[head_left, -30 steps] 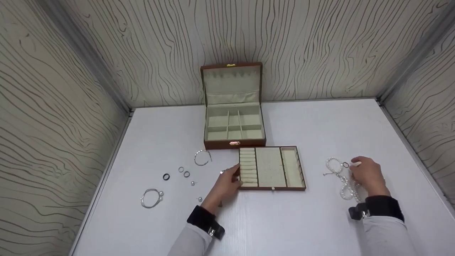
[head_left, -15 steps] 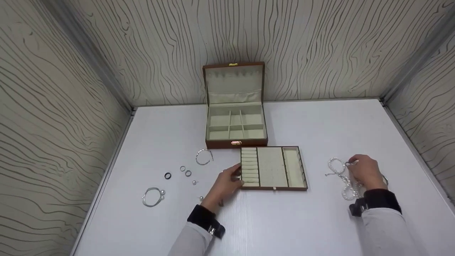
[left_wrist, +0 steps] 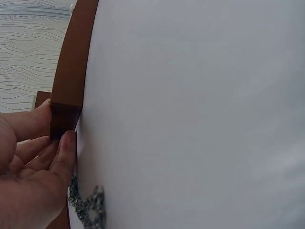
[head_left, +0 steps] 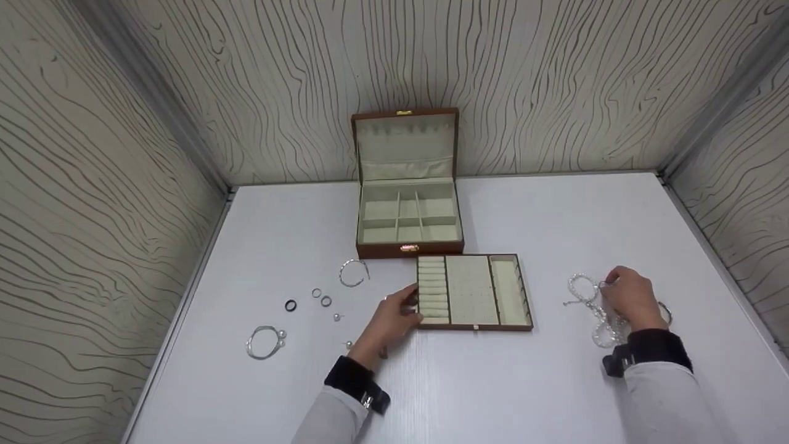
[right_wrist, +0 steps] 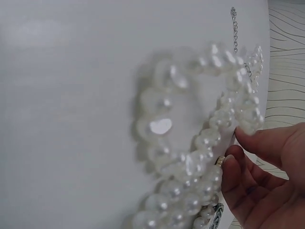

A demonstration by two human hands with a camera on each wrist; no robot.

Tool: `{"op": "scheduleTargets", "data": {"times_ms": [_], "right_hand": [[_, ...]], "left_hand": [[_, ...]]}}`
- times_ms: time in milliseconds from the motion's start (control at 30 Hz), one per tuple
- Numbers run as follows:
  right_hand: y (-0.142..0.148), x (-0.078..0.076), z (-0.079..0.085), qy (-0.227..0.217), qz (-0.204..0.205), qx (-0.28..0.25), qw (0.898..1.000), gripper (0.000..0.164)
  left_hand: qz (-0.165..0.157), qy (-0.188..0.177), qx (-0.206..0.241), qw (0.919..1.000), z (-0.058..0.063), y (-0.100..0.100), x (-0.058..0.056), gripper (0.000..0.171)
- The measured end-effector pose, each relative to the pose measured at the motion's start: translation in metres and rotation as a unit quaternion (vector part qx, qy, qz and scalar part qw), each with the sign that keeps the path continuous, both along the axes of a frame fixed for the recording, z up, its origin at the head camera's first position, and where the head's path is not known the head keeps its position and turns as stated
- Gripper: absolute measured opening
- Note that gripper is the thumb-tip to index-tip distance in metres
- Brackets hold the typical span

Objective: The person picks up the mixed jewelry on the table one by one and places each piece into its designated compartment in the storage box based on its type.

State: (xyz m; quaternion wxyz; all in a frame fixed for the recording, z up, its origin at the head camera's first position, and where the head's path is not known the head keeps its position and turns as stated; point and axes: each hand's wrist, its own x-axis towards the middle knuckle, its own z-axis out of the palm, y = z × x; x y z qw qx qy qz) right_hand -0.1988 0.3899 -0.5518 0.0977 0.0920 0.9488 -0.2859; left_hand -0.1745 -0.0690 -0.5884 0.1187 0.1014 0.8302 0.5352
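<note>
My left hand (head_left: 391, 320) holds the left end of a brown jewelry tray (head_left: 473, 327); in the left wrist view, thumb and fingers lie around its corner. Cream ring rolls, a flat panel and a narrow slot fill the tray. At the right, my right hand (head_left: 632, 299) pinches a small ring (head_left: 603, 284) in its fingertips, just beside a white pearl necklace (head_left: 582, 286). The strand lies looped on the table, partly behind the hand. Up close in the right wrist view, the pearls (right_wrist: 162, 126) loom before the thumb and fingers; the ring is mostly hidden there.
Behind the tray stands an open brown jewelry box (head_left: 410, 250) with cream compartments. Left of my left hand lie a chain bracelet (head_left: 342, 275), a black ring (head_left: 286, 305), two silver rings, pearl earrings (head_left: 337, 317) and a bangle (head_left: 249, 343). Another bangle (head_left: 669, 313) shows beside my right wrist.
The ring that showed left of my right fingertips is now between them. My right hand has shifted slightly left, uncovering the bangle by its wrist. My left hand stays on the tray.
</note>
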Motion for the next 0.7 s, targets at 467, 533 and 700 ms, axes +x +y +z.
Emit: {"op": "scheduleTargets", "data": {"times_ms": [467, 533, 700], "right_hand": [[-0.015, 0.006, 0.002, 0.079, -0.019, -0.104, 0.991, 0.025], [-0.021, 0.007, 0.004, 0.084, -0.017, -0.135, 0.987, 0.027], [-0.040, 0.008, 0.006, 0.111, -0.007, -0.160, 0.981, 0.027]], "left_hand": [[-0.006, 0.003, -0.003, 1.0000, 0.004, 0.000, 0.003, 0.064], [-0.005, 0.004, -0.006, 1.0000, 0.004, 0.000, 0.003, 0.064], [-0.002, 0.001, -0.013, 0.9999, 0.002, 0.001, 0.002, 0.064]]}}
